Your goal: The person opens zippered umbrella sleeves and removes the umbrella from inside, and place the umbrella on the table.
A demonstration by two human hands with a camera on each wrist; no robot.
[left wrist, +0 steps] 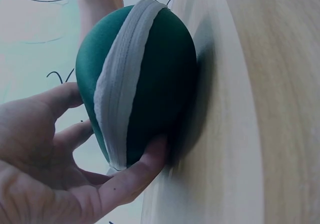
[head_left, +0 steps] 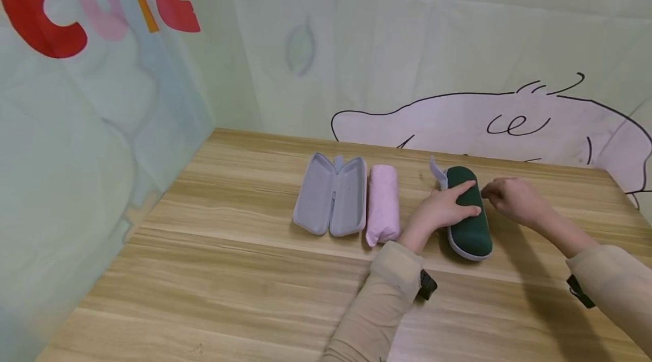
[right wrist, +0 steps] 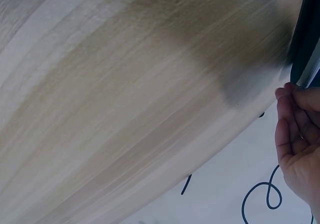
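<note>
A dark green zippered glasses case (head_left: 472, 236) lies on the table at the right in the head view, its grey strap sticking up at the far end. My left hand (head_left: 444, 208) grips it from the left, with fingers across its top. In the left wrist view the rounded near end and pale zipper band (left wrist: 122, 84) show, with the thumb against the case's side. My right hand (head_left: 515, 198) is at the case's far right edge, thumb and forefinger pinched together at the zipper; the zipper pull is hidden by the fingertips (right wrist: 287, 90).
Left of the green case lies a pink cloth-like pouch (head_left: 383, 201), rolled long. Beside it a grey hard case (head_left: 314, 203) stands open, its two halves spread. The wooden table (head_left: 214, 271) meets a printed cloth backdrop (head_left: 285, 22) at the back and left.
</note>
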